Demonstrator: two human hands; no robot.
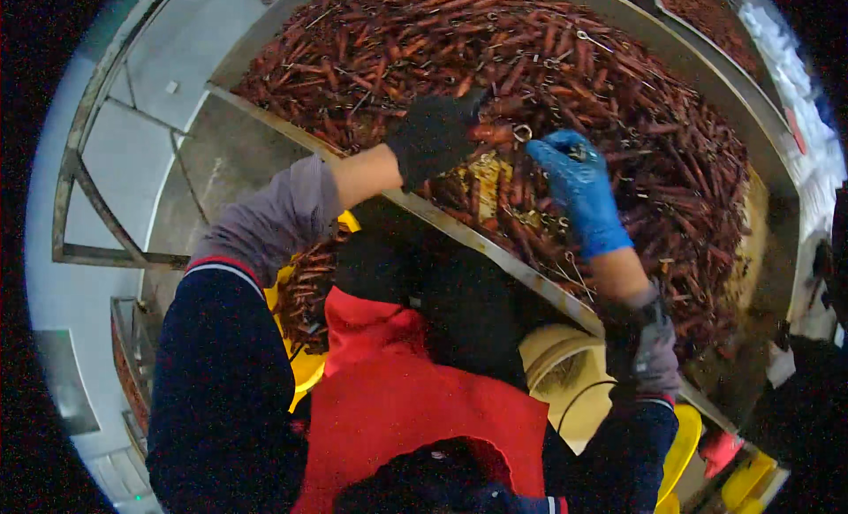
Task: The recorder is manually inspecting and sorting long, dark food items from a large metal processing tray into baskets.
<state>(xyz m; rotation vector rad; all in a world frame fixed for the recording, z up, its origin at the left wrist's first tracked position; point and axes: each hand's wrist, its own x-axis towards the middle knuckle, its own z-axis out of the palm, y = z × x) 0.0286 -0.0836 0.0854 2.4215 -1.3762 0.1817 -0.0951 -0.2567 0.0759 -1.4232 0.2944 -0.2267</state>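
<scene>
My left hand [437, 133], in a black glove, grips a reddish-brown stick-like piece [491, 132] that points right; its fingertips are hard to make out. A metal ring [523, 132] lies at the piece's right end. Just right of the ring is my right hand [573, 176] in a blue glove, its fingers curled; whether they pinch something small I cannot tell. Beneath both hands a large metal-edged table [490, 249] bears a thick heap of similar reddish-brown pieces [530, 57]. Small metal rings and thin wires are scattered among them.
A yellow container [308, 375] with more brown pieces stands left of my body. A cream bucket [570, 375] is below the table edge, with another yellow container [679, 448] to its right. A metal frame [119, 256] stands left. Someone's dark-clothed body [805, 395] is at the right.
</scene>
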